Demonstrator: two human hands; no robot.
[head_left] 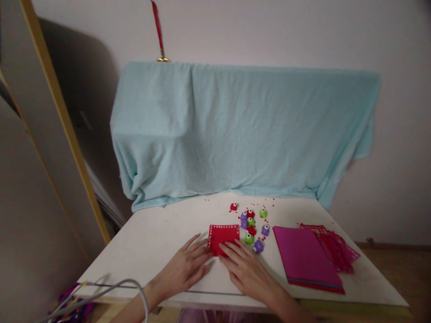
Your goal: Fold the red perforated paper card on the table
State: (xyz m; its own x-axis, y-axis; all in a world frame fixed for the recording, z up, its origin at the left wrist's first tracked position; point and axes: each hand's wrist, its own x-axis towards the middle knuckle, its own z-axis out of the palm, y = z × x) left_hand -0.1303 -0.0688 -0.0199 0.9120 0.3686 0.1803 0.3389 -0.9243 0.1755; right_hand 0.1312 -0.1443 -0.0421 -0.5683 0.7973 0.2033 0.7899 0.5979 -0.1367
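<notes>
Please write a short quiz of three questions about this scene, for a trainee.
1. True or false: the left hand and the right hand both touch the red sheet.
2. Where does the pink stack lie? A: left of the hands. B: right of the hands. C: on the floor.
3. Fill in: the small punches are purple, green and ___.
Key: 1 true; 2 B; 3 red.
</notes>
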